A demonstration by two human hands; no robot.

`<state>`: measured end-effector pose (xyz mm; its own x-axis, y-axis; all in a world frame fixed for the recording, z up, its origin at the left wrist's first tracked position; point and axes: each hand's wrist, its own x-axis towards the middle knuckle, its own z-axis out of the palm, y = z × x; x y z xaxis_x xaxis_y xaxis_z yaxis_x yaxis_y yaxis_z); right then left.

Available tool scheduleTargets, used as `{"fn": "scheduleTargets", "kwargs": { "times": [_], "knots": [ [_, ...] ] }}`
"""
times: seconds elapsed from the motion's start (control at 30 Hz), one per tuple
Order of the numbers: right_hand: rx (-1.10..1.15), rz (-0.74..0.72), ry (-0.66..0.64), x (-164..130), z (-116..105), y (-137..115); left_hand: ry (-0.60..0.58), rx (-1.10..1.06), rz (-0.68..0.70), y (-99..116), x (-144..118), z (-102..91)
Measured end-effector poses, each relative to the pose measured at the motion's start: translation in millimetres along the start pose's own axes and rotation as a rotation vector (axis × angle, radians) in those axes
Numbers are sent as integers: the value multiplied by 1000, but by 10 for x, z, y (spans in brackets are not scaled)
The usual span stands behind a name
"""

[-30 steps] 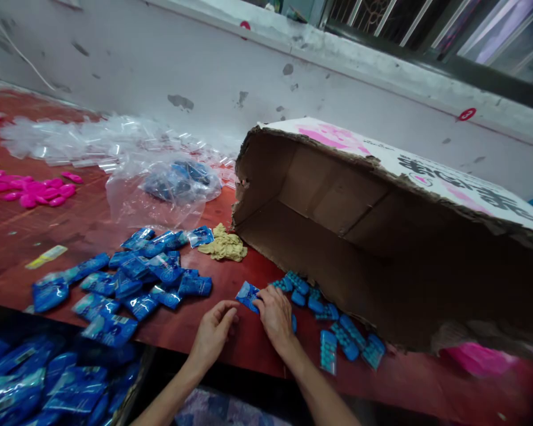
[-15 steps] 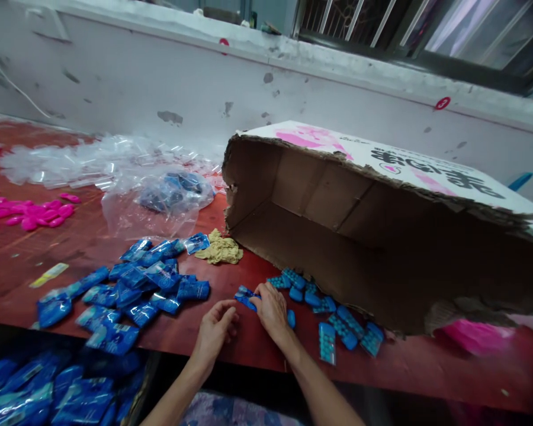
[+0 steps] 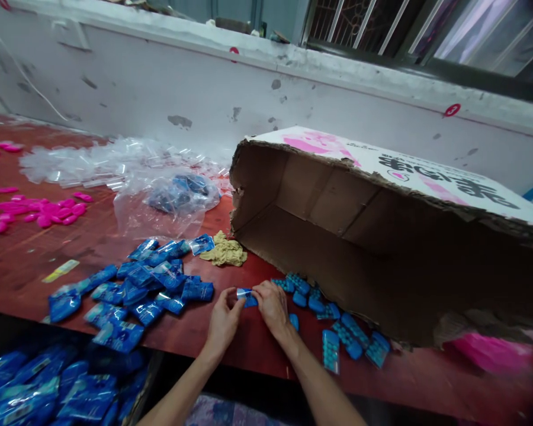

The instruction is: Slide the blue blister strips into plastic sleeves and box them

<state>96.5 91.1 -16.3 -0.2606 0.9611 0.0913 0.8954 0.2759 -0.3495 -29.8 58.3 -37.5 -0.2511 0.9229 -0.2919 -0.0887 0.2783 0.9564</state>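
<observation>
I pinch a small blue packet between my left hand and my right hand, fingertips closed on its ends. Its long axis runs hand to hand, just above the red table. Loose blue pieces lie right of my grip; filled packets left.

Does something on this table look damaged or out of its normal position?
Yes. The cardboard box lies tipped on its side, its open edge torn and ragged, and loose blue pieces lie scattered on the table at its mouth.
</observation>
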Motion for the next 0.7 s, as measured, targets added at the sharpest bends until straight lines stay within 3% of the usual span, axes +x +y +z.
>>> {"fn": "scheduleTargets", "kwargs": {
  "times": [0.13, 0.23, 0.47, 0.63, 0.7],
  "knots": [
    [-116, -16, 5, 20, 59, -29, 48, 177, 151, 22, -3, -81],
    [-157, -41, 3, 29, 80, -20, 52, 246, 183, 6, -25, -123],
    [-149, -49, 73, -52, -103, -41, 10, 24, -55, 20, -95, -90],
    [182, -101, 155, -339, -231, -181, -126, -161, -165, 85, -167, -39],
    [451, -4, 172, -433, -190, -208, -151, -223, -171, 79, -198, -26]
  ]
}}
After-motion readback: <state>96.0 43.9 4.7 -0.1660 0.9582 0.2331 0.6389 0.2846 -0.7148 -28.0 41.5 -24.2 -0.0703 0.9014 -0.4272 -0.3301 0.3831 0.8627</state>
